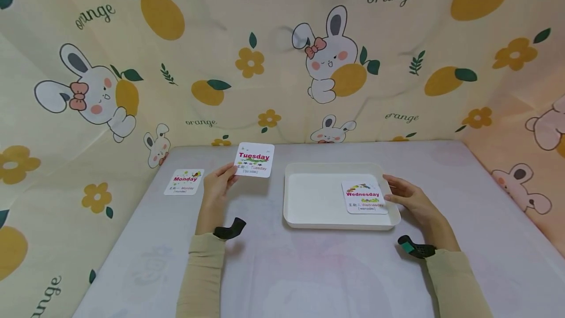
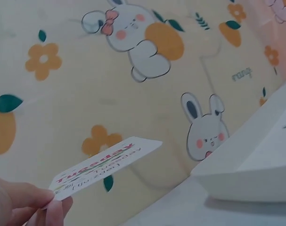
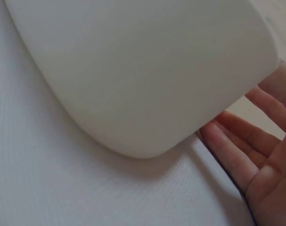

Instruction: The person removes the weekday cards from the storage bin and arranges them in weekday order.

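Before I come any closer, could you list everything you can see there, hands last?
Monday card: 1, white, on the table at left
Tuesday card: 1, white, raised in the left hand
Wednesday card: 1, white, in the tray's right side
tray: 1, white, on the table
table: 1, whitish, beneath the tray
patterned backdrop: 1, mostly cream, behind the table
wrist pieces: 2, black, one per wrist
sleeves: 2, beige, on the forearms
left hand: 1, bare, pinching Tuesday card
right hand: 1, bare, at tray's right edge
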A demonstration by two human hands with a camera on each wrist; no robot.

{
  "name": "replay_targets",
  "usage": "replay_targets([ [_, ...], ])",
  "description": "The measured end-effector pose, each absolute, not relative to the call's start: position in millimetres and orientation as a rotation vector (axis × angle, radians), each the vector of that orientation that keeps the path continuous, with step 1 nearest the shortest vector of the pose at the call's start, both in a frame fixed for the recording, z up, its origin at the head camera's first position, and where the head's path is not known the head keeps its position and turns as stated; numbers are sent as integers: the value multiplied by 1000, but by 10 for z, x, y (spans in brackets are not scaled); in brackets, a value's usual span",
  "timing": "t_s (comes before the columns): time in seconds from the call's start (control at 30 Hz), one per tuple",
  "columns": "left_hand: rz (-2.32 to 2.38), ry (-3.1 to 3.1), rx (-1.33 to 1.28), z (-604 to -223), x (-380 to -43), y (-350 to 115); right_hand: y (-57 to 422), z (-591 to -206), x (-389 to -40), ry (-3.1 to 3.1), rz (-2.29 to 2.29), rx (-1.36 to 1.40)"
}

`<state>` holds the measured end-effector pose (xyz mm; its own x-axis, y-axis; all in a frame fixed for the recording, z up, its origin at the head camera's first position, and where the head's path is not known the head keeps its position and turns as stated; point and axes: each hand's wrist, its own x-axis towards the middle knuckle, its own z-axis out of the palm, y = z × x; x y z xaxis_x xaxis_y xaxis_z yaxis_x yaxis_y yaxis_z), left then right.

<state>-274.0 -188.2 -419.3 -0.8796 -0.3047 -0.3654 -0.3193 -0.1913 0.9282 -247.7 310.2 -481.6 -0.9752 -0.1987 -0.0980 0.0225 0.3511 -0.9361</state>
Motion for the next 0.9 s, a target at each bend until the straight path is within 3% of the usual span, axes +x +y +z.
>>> replay_targets([
  [0.9, 2361, 1950, -1026, -4569, -2769, -2426, 3100, -4803, -2474, 2430, -1670, -176],
])
